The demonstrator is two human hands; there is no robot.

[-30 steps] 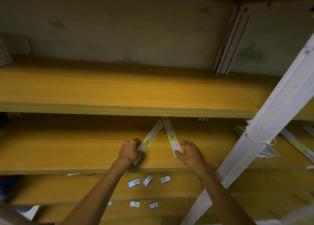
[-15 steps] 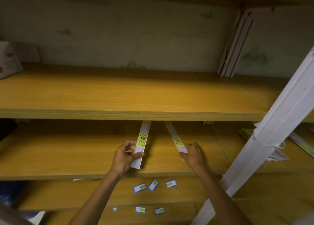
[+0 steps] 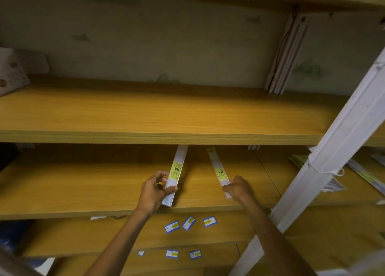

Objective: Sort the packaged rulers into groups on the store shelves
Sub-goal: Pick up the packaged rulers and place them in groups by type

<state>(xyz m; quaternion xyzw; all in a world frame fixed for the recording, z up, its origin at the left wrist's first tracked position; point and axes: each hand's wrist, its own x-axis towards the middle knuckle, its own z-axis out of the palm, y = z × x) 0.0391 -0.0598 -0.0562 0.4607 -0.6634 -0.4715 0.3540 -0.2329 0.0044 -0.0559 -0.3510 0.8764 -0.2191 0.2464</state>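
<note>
Two packaged rulers with yellow labels are over the middle wooden shelf [image 3: 83,188]. My left hand [image 3: 153,190] grips the left ruler [image 3: 176,171] near its lower end, thumb across its front; its far end runs under the shelf above. My right hand [image 3: 237,187] holds the near end of the right ruler [image 3: 217,169], which slants back to the left along the shelf. The two rulers are apart, roughly side by side. More packaged rulers [image 3: 366,174] lie on the same shelf at the right, partly hidden by the white post.
A white slanted post [image 3: 337,142] crosses the right side. White flat packages [image 3: 286,54] lean upright at the back of the upper shelf [image 3: 166,117]. A box [image 3: 10,71] sits at its left end. Several small blue-and-yellow tags [image 3: 188,223] lie on the lower shelves.
The left ruler has swung from slanting right, with its tip near the other ruler's tip, to pointing nearly straight back. The rulers have moved apart. The view has shifted a little.
</note>
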